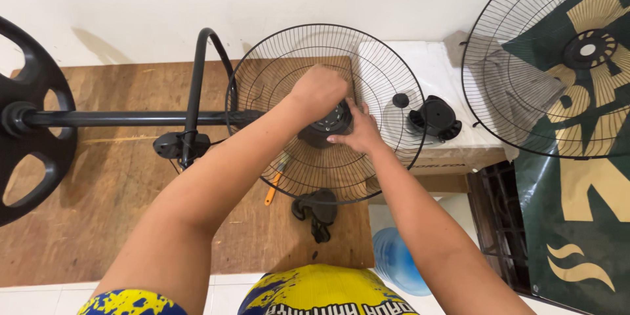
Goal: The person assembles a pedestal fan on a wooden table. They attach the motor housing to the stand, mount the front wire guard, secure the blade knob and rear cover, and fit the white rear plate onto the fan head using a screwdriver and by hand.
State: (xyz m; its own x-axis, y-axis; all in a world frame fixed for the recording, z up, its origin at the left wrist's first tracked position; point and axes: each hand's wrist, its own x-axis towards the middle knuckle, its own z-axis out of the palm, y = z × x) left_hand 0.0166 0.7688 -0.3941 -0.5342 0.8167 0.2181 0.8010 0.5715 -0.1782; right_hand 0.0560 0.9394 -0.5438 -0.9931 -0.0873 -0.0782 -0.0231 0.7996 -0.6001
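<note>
A black wire fan guard (380, 65) lies flat over a fan motor hub (331, 125) on a wooden board (98, 184). My left hand (319, 92) is closed over the top of the hub at the guard's centre. My right hand (357, 132) rests its fingers against the hub's right side, pressing on the guard. The fan's black pole (131, 118) runs left to a round base (29, 125).
A second wire guard (525, 79) leans at the right against a green and gold banner (584, 184). A black plastic nut (436, 118) and small cap (400, 100) sit on a white block. An orange-handled screwdriver (272, 190) and a black part (316, 210) lie on the board.
</note>
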